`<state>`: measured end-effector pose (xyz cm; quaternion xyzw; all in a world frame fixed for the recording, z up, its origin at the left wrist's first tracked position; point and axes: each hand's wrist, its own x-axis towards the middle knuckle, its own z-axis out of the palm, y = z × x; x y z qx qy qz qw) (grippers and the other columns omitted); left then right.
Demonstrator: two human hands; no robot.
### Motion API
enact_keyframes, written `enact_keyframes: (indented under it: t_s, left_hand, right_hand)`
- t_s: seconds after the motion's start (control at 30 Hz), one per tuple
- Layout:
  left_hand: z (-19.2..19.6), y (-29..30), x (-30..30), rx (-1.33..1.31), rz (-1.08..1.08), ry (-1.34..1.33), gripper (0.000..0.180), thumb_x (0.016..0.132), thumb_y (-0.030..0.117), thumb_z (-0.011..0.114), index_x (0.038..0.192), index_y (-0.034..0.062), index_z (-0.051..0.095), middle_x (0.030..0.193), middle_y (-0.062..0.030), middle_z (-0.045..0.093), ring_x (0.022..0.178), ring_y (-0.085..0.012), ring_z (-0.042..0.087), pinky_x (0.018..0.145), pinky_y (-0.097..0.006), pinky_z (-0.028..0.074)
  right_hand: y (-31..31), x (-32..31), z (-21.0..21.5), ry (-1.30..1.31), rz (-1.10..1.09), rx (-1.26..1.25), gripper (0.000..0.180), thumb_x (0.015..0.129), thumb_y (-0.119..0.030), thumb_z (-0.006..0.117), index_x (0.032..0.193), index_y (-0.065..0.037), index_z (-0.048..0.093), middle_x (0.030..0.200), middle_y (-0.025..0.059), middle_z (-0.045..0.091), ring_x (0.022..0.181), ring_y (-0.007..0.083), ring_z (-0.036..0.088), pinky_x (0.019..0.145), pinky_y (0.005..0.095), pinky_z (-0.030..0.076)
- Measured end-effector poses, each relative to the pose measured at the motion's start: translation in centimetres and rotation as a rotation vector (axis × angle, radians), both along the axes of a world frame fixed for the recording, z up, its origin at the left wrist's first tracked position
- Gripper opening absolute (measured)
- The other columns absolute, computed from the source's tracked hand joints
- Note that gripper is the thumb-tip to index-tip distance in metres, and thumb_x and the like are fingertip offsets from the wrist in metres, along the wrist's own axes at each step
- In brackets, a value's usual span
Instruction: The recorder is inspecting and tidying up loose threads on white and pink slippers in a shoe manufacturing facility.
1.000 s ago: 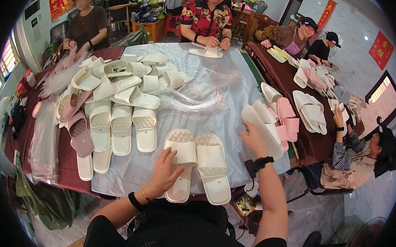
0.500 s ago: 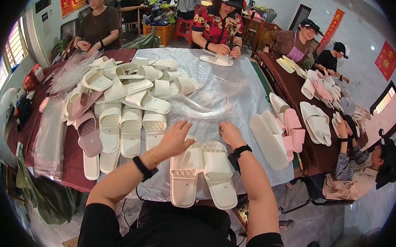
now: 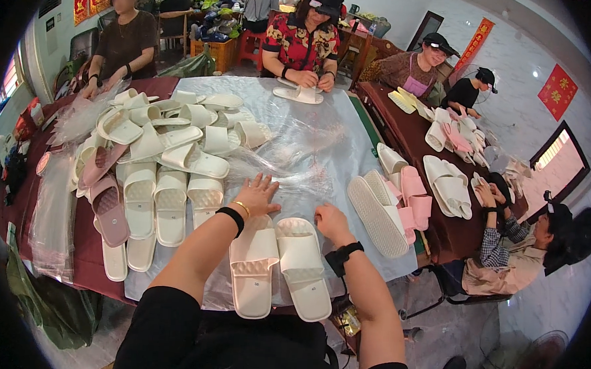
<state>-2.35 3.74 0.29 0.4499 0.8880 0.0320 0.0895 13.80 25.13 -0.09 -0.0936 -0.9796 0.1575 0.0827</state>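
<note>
Two cream slide slippers lie side by side at the table's near edge, toes away from me: the left slipper point(image 3: 252, 276) and the right slipper point(image 3: 302, 268). My left hand point(image 3: 256, 194) rests with fingers spread on the clear plastic point(image 3: 290, 167), just beyond the left slipper's toe. Beyond the right slipper's toe, my right hand point(image 3: 332, 221) is closed, fingers curled. Whatever it may hold is hidden. To the left spreads a heap of cream slippers point(image 3: 177, 141) with a few mauve ones, such as the mauve slipper point(image 3: 109, 208).
Cream slippers point(image 3: 377, 212) and pink slippers point(image 3: 414, 197) lie at my right. A maroon-covered table point(image 3: 457, 223) adjoins there, bearing more slippers. Long plastic film point(image 3: 54, 218) lies far left. Across the table a co-worker point(image 3: 303, 44) handles a slipper; others sit around.
My view has turned slightly, shifting the scene left. My left hand has reached a little farther over the plastic, fingers more spread. My right hand has drawn slightly nearer, its fingers more curled.
</note>
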Motion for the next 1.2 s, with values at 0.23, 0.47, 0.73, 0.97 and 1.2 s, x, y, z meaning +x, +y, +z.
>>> enact_keyframes:
  t_s: [0.23, 0.47, 0.73, 0.97, 1.2]
  left_hand:
    - [-0.4, -0.6, -0.4, 0.019, 0.064, -0.007, 0.086, 0.088, 0.068, 0.045, 0.152, 0.0151, 0.025, 0.16, -0.0135, 0.015, 0.148, -0.0346, 0.01, 0.115, -0.058, 0.016]
    - [-0.1, -0.6, -0.8, 0.007, 0.057, -0.017, 0.085, 0.089, 0.068, 0.043, 0.153, 0.0152, 0.025, 0.16, -0.0139, 0.014, 0.148, -0.0344, 0.01, 0.116, -0.056, 0.015]
    - [4.4, -2.3, 2.2, 0.493, 0.048, 0.084, 0.063, 0.085, 0.029, 0.069, 0.14, 0.0131, 0.044, 0.14, -0.0177, 0.044, 0.127, -0.0355, 0.044, 0.101, -0.047, 0.04]
    - [7.9, -7.6, 14.9, 0.598, -0.202, -0.317, 0.05, 0.084, 0.021, 0.067, 0.131, 0.0128, 0.052, 0.088, -0.0129, 0.065, 0.08, -0.0323, 0.064, 0.072, -0.043, 0.051]
    - [3.3, -11.5, 20.7, 0.45, -0.21, -0.183, 0.031, 0.082, 0.022, 0.069, 0.109, 0.0102, 0.062, 0.085, -0.0122, 0.065, 0.079, -0.0334, 0.065, 0.068, -0.042, 0.052]
  right_hand:
    - [4.4, 4.7, 0.2, -0.103, -0.111, 0.085, 0.014, 0.075, -0.014, 0.058, 0.077, -0.004, 0.068, 0.082, 0.0178, 0.067, 0.081, 0.0381, 0.063, 0.073, 0.0468, 0.051]
    - [5.4, 12.3, 3.4, 0.084, -0.271, -0.144, 0.016, 0.075, -0.015, 0.064, 0.079, 0.001, 0.068, 0.075, 0.0192, 0.066, 0.071, 0.0346, 0.065, 0.066, 0.0427, 0.051]
    - [-1.1, 17.1, 7.3, 0.302, -0.205, -0.461, 0.005, 0.08, -0.003, 0.066, 0.083, 0.001, 0.066, 0.074, 0.0111, 0.061, 0.064, 0.0208, 0.06, 0.059, 0.0298, 0.046]
    - [-7.9, 17.7, 7.0, 0.302, 0.066, -0.356, 0.005, 0.08, -0.004, 0.068, 0.083, -0.001, 0.066, 0.076, 0.0116, 0.06, 0.065, 0.0245, 0.059, 0.057, 0.0321, 0.045]
    - [-11.6, 18.8, 5.6, 0.17, 0.162, -0.35, 0.005, 0.08, -0.008, 0.066, 0.084, -0.005, 0.065, 0.083, 0.0125, 0.062, 0.074, 0.0344, 0.062, 0.064, 0.0409, 0.05]
